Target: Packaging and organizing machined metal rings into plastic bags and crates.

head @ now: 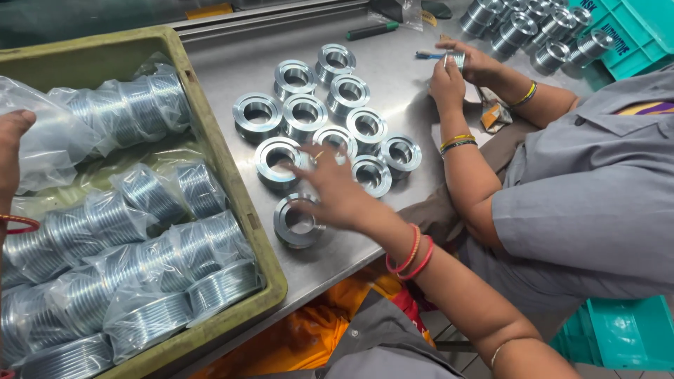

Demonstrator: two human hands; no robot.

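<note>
1. The right hand (335, 193) lies spread and flat over the near metal rings, fingers loose and blurred, palm down. It grasps nothing; the fingertips brush the ring (279, 159) just ahead of them.
2. A second ring (298, 222) sits right under the heel of that hand, nearest the desk's front edge, partly covered by the wrist side of the palm.
3. Beyond the fingertips the cluster of rings (330, 105) spreads out in rough rows, all lying flat with their bores upward, close together and some touching.
4. They rest on the steel desk (393, 67).
5. Red bangles (411, 256) circle the right wrist, just behind the hand.
6. To the left of that hand stands an olive crate (232, 182), its wall just beside the near rings. It is packed with grooved pulleys in clear plastic bags (151, 281).
7. The left hand (14, 151) shows at the far left edge over the crate, touching a bag (49, 140); whether it is gripping the bag cannot be told.
8. Across the desk, past the ring cluster on the right, a co-worker in a grey shirt (590, 189) holds a small part in both hands.
9. Farther beyond that person, more pulleys (533, 28) stand beside a teal crate (639, 28).
</note>
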